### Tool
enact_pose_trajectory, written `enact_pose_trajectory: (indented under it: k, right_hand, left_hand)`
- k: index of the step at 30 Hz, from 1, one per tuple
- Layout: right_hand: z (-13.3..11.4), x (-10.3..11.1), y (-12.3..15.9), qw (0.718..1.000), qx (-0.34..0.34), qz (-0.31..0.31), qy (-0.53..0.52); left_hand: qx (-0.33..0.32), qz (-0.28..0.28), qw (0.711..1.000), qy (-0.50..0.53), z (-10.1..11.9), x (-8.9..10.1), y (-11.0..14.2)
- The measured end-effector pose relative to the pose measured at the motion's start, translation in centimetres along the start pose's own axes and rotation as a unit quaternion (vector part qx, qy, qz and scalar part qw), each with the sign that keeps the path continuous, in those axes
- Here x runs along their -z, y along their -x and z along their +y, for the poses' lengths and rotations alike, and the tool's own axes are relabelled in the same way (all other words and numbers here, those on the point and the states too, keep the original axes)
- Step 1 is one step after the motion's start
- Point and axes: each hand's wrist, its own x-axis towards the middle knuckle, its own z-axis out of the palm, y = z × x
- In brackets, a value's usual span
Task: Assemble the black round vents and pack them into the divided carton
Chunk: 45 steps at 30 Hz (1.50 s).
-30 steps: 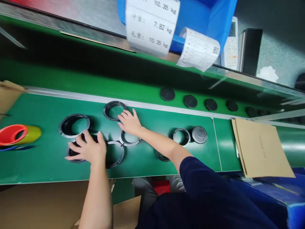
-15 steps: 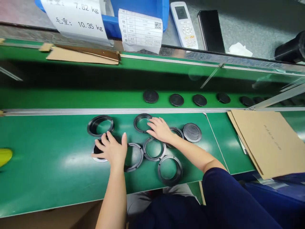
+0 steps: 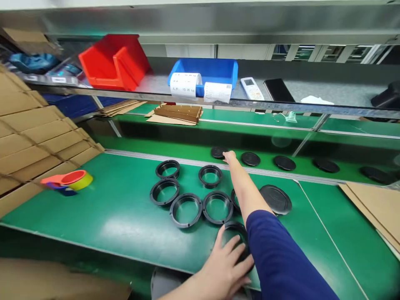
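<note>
At the far strip, my right hand (image 3: 229, 156) reaches the right edge of a round black cap (image 3: 218, 152), its fingers closed on the rim. The cap still lies on the green strip. Near the front edge of the bench, my left hand (image 3: 229, 264) is spread over a black plastic ring (image 3: 236, 227), fingers apart and touching it. Several more black rings lie to the left and behind, among them one at the back (image 3: 210, 176) and one in the middle (image 3: 218, 208). My right forearm partly hides another ring. A larger-looking black round cap (image 3: 275, 200) sits right of that forearm.
More black caps (image 3: 284, 163) lie in a row along the far strip. Tape rolls (image 3: 75, 178) and stacked cardboard (image 3: 40, 137) are at left. Flat cardboard (image 3: 375, 208) lies at right. A shelf above bears a red bin (image 3: 114, 62), a blue bin (image 3: 215, 68) and a remote (image 3: 252, 89).
The view has tilted up. My right hand has gone from the back rings to the leftmost cap on the far strip. My left hand has moved from the left rings to the front ring.
</note>
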Motion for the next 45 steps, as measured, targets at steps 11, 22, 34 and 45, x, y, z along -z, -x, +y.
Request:
enact_pose_trajectory:
  k: [11,22,34,45]
  right_hand:
    - [-1.6,7.3,19.4,0.962,0.045,-0.167,-0.214]
    - [4.6,8.7,38.7,0.968,0.208,-0.125,-0.065]
    - [5.5,9.2,39.2,0.885,0.441,-0.085,0.125]
    - [5.7,10.4,37.3,0.94,0.321,-0.118,0.006]
  left_hand:
    - [0.217,0.277,0.893,0.282,-0.1,0.1,-2.0]
    - [0.325,0.337,0.375,0.8,3.6,9.3,0.6]
    - [0.372,0.29,0.31,0.826,8.0,8.3,2.5]
    - [0.374,0.255,0.28,0.847,4.1,6.7,1.7]
